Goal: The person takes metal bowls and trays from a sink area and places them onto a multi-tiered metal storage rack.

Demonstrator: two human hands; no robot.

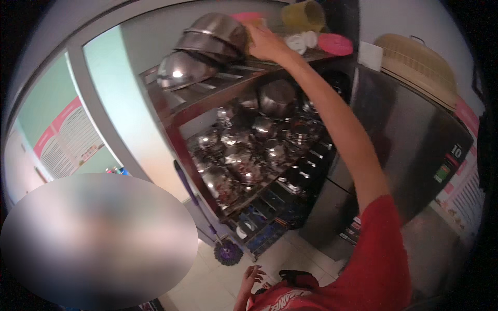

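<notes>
My right hand (pixel 266 43) reaches up to the top of a metal rack, beside several stacked steel bowls (pixel 214 39). Its fingers are at a yellowish item with a pink top (pixel 249 16); whether they grip it is unclear. A yellow plastic container (pixel 305 15), white cups (pixel 301 42) and a pink plastic lid (pixel 335 44) lie to the right on the same shelf. My left hand (pixel 254 275) hangs low near my body, fingers apart, with nothing in it.
Steel pots and bowls (pixel 276 99) crowd the shelf below. A dark refrigerator (pixel 404 128) stands at the right with a beige plastic cover (pixel 418 66) on top. A purple mop (pixel 228 252) leans left of the rack (pixel 183 155). A blurred oval covers the lower left.
</notes>
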